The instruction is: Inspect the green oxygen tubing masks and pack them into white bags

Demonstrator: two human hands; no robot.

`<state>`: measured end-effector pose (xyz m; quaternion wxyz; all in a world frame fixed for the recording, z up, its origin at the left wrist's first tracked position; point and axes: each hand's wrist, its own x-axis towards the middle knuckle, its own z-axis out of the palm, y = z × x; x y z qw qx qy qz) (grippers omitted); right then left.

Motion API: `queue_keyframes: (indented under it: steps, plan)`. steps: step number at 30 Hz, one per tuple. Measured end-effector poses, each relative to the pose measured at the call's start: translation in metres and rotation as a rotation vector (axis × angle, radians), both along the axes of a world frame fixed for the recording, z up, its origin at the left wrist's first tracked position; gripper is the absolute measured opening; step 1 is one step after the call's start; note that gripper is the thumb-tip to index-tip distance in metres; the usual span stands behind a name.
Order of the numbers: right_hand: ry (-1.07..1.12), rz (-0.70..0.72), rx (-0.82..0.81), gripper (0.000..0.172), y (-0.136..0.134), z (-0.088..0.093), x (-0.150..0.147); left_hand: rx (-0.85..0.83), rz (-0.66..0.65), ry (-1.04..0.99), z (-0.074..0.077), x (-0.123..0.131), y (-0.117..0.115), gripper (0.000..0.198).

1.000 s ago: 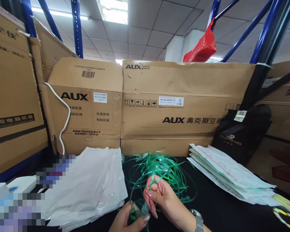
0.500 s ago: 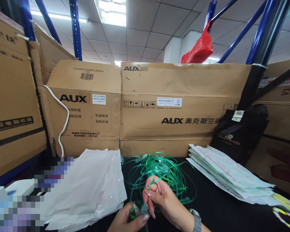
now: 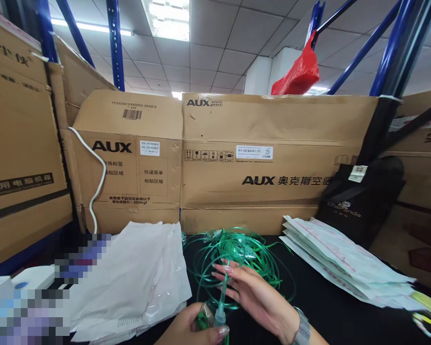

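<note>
My left hand is closed on a clear plastic mask with green showing inside it. The thumb presses by the mask's pale, translucent connector, and the fingers are mostly hidden. From the connector, a green plastic tube rises to my right hand. There the thumb lies over the tube with the fingertips behind it, in a loose grip. Just beyond my hands, a tangled heap of green tubing with clear plastic parts lies on the black surface.
White plastic bags are stacked at left, and pale printed packets at right. A cardboard box stands along the back. Near it is a black bag. A white cable hangs at left; a patterned cord lies lower right.
My right hand has moved up from the connector along the tube, and its fingers have loosened and spread. More of the connector and tube shows. My left hand keeps the mask.
</note>
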<state>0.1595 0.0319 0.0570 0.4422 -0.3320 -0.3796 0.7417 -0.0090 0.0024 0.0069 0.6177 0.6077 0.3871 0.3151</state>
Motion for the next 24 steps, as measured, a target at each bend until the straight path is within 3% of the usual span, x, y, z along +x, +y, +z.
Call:
queue_keyframes:
  steps: [6,13,18,21,24]
  plan:
    - [0.174,-0.079,-0.045,0.019,0.002,-0.006,-0.005,0.043,0.063,-0.013,-0.011,0.004,0.0,0.037]
    - [0.342,-0.037,-0.008,0.017,0.007,-0.004,-0.011,0.191,0.181,0.139,-0.002,0.01,-0.008,0.033]
    - [0.271,-0.144,0.001,0.022,0.008,-0.004,-0.008,0.21,0.302,0.147,-0.008,0.013,-0.008,0.032]
    - [0.189,-0.223,-0.011,0.015,0.011,-0.009,-0.003,0.196,0.33,0.01,-0.015,0.015,-0.004,0.036]
    - [0.09,-0.208,-0.025,0.012,0.014,-0.01,0.003,0.155,0.379,-0.237,-0.019,0.016,-0.003,0.042]
